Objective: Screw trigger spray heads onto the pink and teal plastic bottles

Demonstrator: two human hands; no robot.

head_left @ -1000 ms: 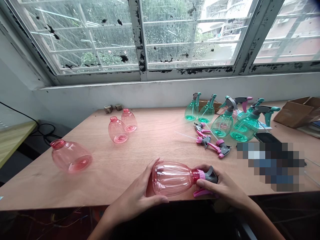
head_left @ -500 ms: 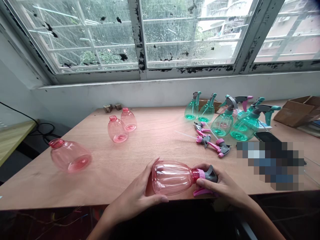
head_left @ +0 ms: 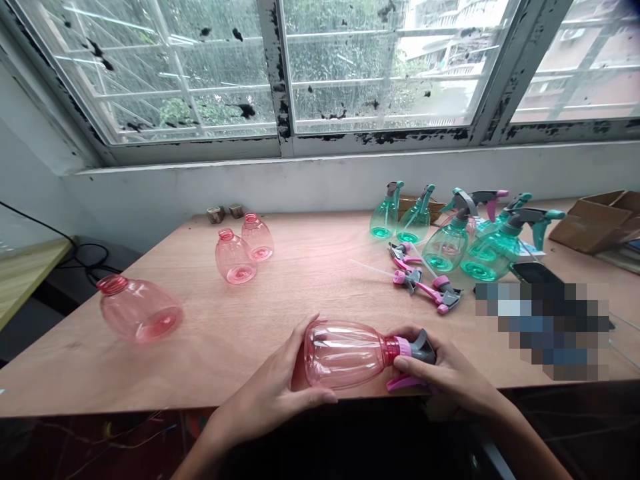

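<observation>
Pink bottle [head_left: 345, 355] at the six-o'clock edge of the table [head_left: 300, 280], neck toward three: left hand [head_left: 287, 387] half-curled, gripping its base; right hand [head_left: 443, 363] closed round the sprayer [head_left: 424, 347]. Smooth plastic could slip over that edge if the left grip slackens.

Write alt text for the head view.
The left hand cups the base of a sideways pink bottle while the right hand holds its spray head, at a wooden table. Three headless pink bottles sit at left; loose spray heads and green spray bottles at right.
</observation>
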